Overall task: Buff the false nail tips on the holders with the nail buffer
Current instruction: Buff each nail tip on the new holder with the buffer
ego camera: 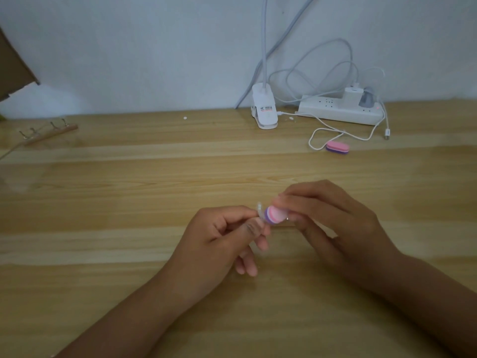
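Above the middle of the wooden table, my left hand (pixel 227 233) pinches a small clear false nail tip (pixel 260 209) between thumb and forefinger. My right hand (pixel 333 223) grips a pink and purple nail buffer (pixel 274 215), whose end touches the nail tip. The buffer and my right fingertips look blurred. Whether the tip sits on a holder is hidden by my fingers. A wooden strip with several upright metal holders (pixel 47 133) lies at the far left of the table.
A second pink and purple buffer (pixel 337 147) lies at the back right, beside a looped white cable (pixel 320 140). A white clip lamp base (pixel 263 109) and a white power strip (pixel 338 109) with plugs stand against the wall. A cardboard edge (pixel 13 65) juts in at upper left.
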A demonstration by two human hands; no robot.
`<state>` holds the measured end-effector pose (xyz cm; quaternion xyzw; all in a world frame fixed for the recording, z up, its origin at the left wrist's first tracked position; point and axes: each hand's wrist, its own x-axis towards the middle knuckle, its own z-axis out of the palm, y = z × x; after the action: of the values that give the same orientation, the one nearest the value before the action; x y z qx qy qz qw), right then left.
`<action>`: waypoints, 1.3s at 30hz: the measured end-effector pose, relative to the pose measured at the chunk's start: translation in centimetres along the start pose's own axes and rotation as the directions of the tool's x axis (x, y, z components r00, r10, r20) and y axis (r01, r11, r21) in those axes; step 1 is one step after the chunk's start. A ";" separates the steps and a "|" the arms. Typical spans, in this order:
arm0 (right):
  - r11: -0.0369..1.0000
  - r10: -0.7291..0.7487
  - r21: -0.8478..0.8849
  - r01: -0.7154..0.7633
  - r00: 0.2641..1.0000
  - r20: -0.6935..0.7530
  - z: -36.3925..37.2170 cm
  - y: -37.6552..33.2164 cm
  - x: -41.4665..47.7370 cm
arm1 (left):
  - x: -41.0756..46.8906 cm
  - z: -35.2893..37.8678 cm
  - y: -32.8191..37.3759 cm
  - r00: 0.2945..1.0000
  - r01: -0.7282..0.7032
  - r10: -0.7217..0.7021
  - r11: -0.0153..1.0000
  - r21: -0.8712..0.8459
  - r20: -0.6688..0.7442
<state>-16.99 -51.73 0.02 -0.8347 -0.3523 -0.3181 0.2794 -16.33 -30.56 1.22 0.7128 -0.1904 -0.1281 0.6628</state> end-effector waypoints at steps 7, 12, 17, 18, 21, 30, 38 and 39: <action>0.999 -0.039 0.010 0.038 0.998 0.050 0.1 -0.2 -0.1 | 0.0 0.1 -0.3 1.000 -0.030 0.030 0.999 0.041 0.006; 0.998 -0.039 0.051 0.036 0.998 0.049 0.6 -1.0 -0.3 | -0.2 0.2 -0.3 0.998 -0.059 0.058 0.997 0.057 0.007; 1.000 -0.022 0.017 0.021 0.999 0.046 -0.1 0.0 0.0 | -0.1 0.1 -0.3 0.997 -0.062 0.065 0.995 0.077 -0.040; 1.000 -0.011 0.013 0.010 0.999 0.036 -0.2 0.2 0.1 | -0.1 0.2 -0.3 0.997 -0.060 0.063 0.995 0.077 -0.043; 0.998 -0.046 0.050 0.043 0.998 0.053 0.5 -0.9 -0.4 | -0.2 0.2 -0.4 0.997 -0.073 0.074 0.993 0.096 -0.007; 0.998 -0.058 -0.006 0.058 0.996 0.064 0.1 -0.7 -0.4 | -0.2 0.3 -0.5 0.992 -0.125 0.128 0.983 0.137 -0.015; 0.997 -0.056 -0.054 0.059 0.997 0.054 -0.2 -0.1 -0.1 | -0.2 0.2 -0.6 0.983 -0.170 0.179 0.965 0.199 -0.028; 0.996 -0.075 -0.038 0.078 0.995 0.058 0.1 -0.5 -0.3 | -0.2 0.2 -0.6 0.985 -0.165 0.172 0.967 0.195 -0.019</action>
<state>-17.51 -51.47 -0.14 -0.8347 -0.3852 -0.3119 0.2401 -16.55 -30.59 0.61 0.7569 -0.2499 -0.0398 0.6025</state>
